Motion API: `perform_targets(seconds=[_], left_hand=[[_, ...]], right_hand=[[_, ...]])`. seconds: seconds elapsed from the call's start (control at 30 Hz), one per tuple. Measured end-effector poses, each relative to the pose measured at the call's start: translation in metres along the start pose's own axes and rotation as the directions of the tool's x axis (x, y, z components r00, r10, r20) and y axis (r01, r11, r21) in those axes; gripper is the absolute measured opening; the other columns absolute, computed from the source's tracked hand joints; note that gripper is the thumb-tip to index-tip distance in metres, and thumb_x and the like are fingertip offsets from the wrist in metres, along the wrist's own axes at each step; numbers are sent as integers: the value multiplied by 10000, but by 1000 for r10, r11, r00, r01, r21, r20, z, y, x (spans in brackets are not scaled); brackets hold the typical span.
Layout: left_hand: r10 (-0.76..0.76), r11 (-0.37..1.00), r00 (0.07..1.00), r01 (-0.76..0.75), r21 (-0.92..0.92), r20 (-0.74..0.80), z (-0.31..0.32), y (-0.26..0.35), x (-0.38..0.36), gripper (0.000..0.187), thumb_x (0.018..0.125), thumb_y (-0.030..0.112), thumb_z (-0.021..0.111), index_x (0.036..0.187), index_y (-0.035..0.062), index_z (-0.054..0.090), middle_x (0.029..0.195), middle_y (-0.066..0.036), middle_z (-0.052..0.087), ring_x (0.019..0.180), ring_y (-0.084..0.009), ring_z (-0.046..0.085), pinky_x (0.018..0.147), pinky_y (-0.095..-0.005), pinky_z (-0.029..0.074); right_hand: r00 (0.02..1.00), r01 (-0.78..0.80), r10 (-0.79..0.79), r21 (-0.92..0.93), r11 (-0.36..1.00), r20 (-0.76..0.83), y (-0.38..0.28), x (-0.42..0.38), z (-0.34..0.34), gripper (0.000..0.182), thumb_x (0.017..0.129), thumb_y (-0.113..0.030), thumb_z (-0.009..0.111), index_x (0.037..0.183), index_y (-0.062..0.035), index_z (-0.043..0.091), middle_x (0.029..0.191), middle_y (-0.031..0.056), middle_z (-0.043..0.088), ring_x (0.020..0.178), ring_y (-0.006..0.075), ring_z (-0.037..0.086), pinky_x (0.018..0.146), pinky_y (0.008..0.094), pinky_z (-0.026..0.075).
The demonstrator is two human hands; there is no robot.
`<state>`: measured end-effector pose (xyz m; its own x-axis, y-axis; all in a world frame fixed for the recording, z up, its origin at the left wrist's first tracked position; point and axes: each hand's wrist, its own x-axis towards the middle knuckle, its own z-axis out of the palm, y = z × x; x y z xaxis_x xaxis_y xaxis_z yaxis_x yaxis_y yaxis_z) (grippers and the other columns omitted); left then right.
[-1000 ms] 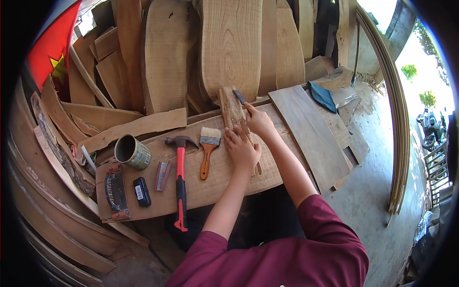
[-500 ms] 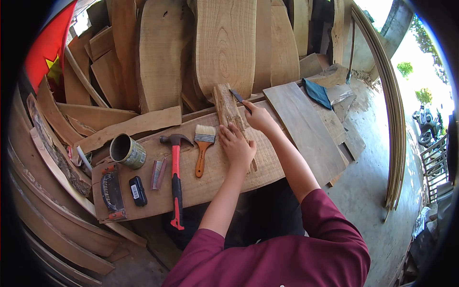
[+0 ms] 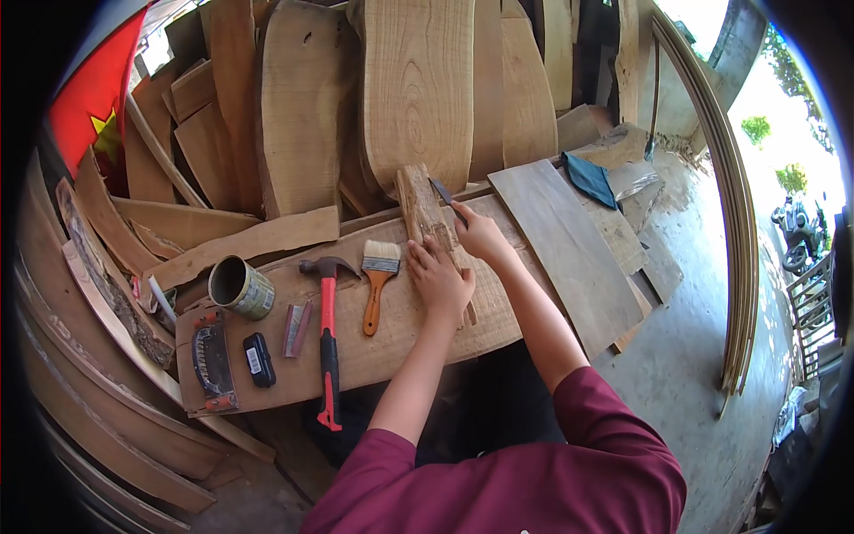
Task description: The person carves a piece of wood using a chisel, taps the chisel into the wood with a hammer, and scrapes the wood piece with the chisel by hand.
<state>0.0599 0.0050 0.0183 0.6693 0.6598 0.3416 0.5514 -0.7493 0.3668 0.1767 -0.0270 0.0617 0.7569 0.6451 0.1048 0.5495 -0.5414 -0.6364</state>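
A rough, weathered strip of wood [image 3: 418,198] lies lengthwise on the plank bench, its surface grooved and splintered. My left hand [image 3: 440,280] rests across its nearer part, fingers extended over the wood and thumb on the right side, holding it down. In my right hand [image 3: 481,235] is a narrow, dark-bladed tool like a knife [image 3: 439,190], its blade against or just beside the strip's right edge near the far end. My fingers hide most of its handle. Left of my left hand lies a paintbrush [image 3: 377,285] with pale bristles and an orange handle.
A red-and-black claw hammer [image 3: 328,347], a tin can [image 3: 242,287], a sanding block [image 3: 299,329], a small black case [image 3: 259,360] and a hand sander [image 3: 213,363] occupy the bench's left side. Large boards [image 3: 418,89] lean behind; a flat panel [image 3: 569,254] lies at right.
My right hand and the dark blade have come slightly toward me along the strip. My left hand keeps its place on the wood. The whole view has shifted a little.
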Motion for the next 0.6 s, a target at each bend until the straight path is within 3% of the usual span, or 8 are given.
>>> perform_targets(seconds=[0.27,0.37,0.6], left_hand=[[-12,1000,999,12,8,33,0,1,-1,884,724,339,638,1385,-78,226,1408,-361,209,1308,-500,247,1085,-517,242],[-5,999,1000,5,-38,3,3,0,-1,879,721,333,639,1381,-79,231,1404,-361,218,1304,-501,256,1079,-519,251],[7,999,997,-4,45,-73,5,3,2,850,707,331,665,1353,-65,279,1363,-363,270,1260,-489,327,1050,-508,307]], right_hand=[[999,-49,49,13,999,-7,-12,8,9,426,910,-296,457,1323,-191,463,948,285,623,915,446,594,837,484,459],[999,-32,33,54,998,-24,-8,3,10,438,908,-289,451,1336,-199,450,946,287,622,911,435,601,832,488,462],[997,-72,72,35,997,-19,-22,12,14,467,891,-290,465,1350,-211,437,919,282,627,873,424,614,800,482,475]])
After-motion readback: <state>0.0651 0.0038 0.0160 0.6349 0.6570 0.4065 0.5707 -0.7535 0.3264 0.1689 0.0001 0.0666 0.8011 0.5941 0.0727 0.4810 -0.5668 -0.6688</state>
